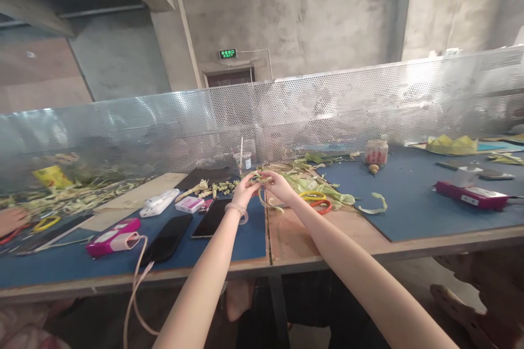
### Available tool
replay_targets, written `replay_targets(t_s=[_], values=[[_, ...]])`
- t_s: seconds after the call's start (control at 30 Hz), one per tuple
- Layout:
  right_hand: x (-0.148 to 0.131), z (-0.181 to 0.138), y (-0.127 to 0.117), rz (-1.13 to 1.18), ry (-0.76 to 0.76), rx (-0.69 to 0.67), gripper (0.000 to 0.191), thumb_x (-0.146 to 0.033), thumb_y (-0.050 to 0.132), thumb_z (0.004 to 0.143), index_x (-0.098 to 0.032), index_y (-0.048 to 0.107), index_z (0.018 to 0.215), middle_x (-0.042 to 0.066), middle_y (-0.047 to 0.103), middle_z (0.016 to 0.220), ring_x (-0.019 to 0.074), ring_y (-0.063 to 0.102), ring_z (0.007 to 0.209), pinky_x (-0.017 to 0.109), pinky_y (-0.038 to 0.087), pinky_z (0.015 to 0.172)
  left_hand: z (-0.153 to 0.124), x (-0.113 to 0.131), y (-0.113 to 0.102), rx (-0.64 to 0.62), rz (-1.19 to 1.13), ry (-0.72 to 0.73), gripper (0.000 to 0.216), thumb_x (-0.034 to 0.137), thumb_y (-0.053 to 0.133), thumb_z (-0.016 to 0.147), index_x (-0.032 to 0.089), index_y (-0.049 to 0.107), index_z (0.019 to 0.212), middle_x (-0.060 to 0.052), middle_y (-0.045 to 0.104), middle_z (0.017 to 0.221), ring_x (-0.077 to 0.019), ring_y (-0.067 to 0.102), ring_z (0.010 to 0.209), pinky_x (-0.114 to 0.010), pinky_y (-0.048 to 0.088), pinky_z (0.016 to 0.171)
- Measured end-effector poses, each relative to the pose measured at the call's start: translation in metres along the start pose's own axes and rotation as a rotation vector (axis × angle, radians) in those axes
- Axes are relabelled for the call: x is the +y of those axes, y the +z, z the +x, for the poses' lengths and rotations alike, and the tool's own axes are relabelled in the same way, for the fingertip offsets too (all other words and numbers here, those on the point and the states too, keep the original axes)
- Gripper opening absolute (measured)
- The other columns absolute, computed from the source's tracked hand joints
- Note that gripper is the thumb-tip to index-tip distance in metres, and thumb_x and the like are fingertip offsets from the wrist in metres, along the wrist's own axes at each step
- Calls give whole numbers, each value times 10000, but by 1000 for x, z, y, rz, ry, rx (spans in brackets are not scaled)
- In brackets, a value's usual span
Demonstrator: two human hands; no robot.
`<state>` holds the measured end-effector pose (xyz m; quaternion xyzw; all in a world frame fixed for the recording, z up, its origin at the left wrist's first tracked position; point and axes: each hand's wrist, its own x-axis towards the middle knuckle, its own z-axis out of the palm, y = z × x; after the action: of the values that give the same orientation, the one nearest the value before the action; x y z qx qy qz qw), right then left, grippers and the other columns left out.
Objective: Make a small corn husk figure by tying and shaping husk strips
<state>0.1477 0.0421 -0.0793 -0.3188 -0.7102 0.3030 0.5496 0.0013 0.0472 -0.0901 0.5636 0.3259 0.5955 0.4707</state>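
Over the middle of the table, my left hand (244, 191) and my right hand (279, 185) meet, fingers pinched together on a thin pale green plant strip (261, 199). Its loose end hangs below the fingertips; the part between them is too small to make out. A pale bangle (244, 214) circles my left wrist. Just beyond my right hand lies a heap of pale green leaf strips (303, 179). Scissors (320, 207) with yellow and orange handles rest beside my right forearm. Left of my hands are several knotted green pieces (226, 190).
A tablet (210, 219), a black phone (168, 237) and a magenta power bank (112, 237) with a cable lie on the left. A plastic cup (242, 161) and a clear jar (375, 152) stand near the perforated metal screen (286, 114). Another magenta device (470, 195) lies right.
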Motion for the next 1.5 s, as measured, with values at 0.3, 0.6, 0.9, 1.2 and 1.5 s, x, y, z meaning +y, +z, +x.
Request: replay_targets(t_s=[0.3,0.6,0.9,1.2,1.5], values=[[0,-2,3,-32,72,-3,411,-21,533,670,-128,569,1065,27,612,894,76,548,632,222,475,624,-4,2,2,-67,-83,-16,426,163,723,628,197,653,1047,-5,638,732,-112,591,661,-227,473,635],[3,-1,3,81,135,1,410,-39,558,648,-150,564,1042,47,609,976,86,561,649,226,489,602,-5,4,4,-59,-163,-51,531,115,720,614,206,622,1129,-7,629,749,-121,590,670,-261,479,677],[-15,-7,1,-13,170,-8,414,-11,532,663,-127,607,1054,77,586,1025,104,567,662,252,492,638,-9,10,7,-97,-140,-63,389,146,716,630,192,674,1014,-56,677,946,-144,610,782,-238,467,675],[-1,-3,2,-38,107,9,490,-83,553,651,-141,582,1137,82,497,1082,104,539,704,278,493,706,-6,6,5,-78,-93,-37,327,169,723,627,170,685,951,-68,654,1033,-128,600,784,-210,446,649],[-3,-1,3,173,102,46,531,-109,569,627,-193,575,1151,65,531,1141,120,567,771,299,490,769,-6,11,5,0,-152,1,363,162,727,612,177,677,971,-54,656,1026,-114,588,755,-218,444,649]])
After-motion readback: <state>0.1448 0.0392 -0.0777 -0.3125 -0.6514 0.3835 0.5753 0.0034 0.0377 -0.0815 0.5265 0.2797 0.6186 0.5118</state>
